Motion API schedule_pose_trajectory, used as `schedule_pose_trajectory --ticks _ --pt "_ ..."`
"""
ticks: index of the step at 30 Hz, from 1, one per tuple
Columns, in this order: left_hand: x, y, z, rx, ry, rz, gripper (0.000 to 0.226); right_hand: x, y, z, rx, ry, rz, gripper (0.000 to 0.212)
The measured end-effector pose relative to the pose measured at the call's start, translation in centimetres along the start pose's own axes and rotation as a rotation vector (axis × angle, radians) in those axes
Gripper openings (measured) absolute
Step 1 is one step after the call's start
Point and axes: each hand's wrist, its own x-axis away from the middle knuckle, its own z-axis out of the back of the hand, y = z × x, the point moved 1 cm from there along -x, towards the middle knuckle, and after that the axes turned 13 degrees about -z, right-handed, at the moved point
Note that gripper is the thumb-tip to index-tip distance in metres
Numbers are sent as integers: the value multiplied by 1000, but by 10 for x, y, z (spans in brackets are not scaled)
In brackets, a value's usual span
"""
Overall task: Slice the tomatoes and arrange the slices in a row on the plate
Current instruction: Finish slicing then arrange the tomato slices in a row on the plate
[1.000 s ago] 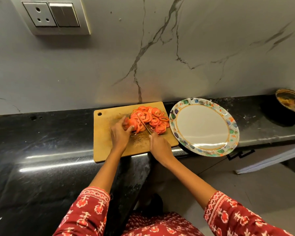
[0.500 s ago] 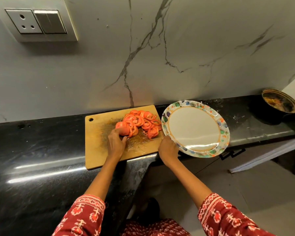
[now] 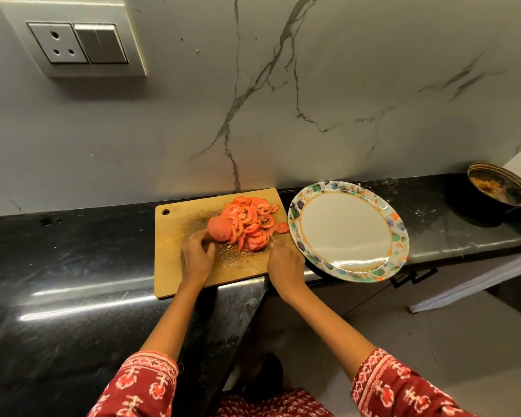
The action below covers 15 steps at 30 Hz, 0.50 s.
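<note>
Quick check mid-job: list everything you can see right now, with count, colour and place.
cutting board: one, wooden, on the counter
tomato slices: a pile, red, far right part of the board
tomato piece: one, red, uncut, left of the pile
plate: one, white with a coloured rim, no slices on it, right of the board
counter: one, black
bowl: one, dark, far right
socket and switch panel: one, white, on the wall
hands: left beside the tomato piece; right near the pile

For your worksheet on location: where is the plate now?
In the head view, the plate lies on the black counter, right of the cutting board.
</note>
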Motion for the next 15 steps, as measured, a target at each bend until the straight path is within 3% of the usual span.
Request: schedule_pose_trajectory --ticks 7,15 --pt "11 -23 38 -63 139 205 33 37 -80 -5 -195 -348 115 28" --pt "17 -43 65 -61 105 241 32 30 -133 -28 -198 -357 189 26"
